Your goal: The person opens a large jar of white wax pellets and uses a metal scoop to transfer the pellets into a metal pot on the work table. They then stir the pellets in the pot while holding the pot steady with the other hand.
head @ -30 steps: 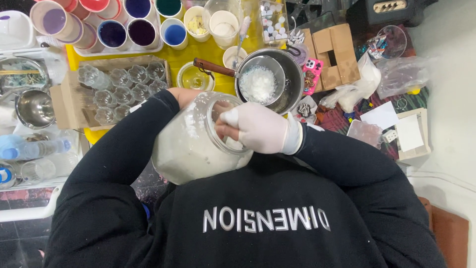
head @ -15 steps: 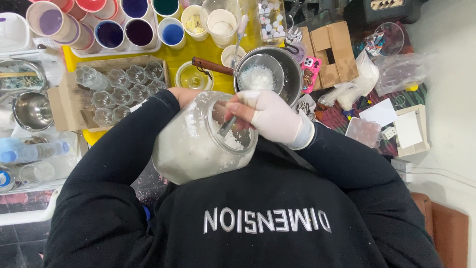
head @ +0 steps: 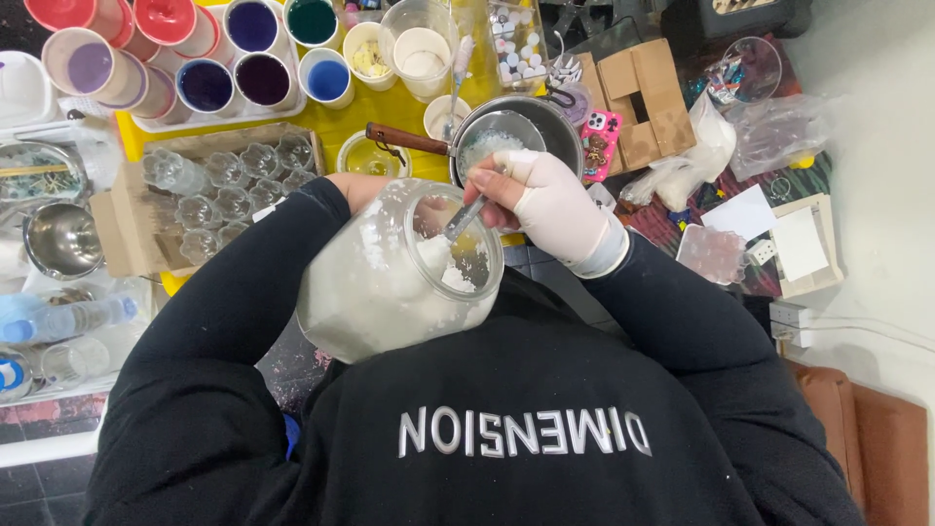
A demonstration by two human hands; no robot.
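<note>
Against the chest, head view: clear jar [head: 390, 278] of white flakes, tilted, likely heavy and slippery; left hand [head: 358, 187] cradles its far side. Right hand [head: 545, 200] fingers pinch metal spoon [head: 466, 216] inside mouth.

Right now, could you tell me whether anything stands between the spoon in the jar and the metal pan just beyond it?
Nothing visible does. The right hand holds the spoon at the mouth of the tilted glass jar, which the left hand steadies. The metal pan lies directly beyond the jar's rim, with only open space between.
</note>
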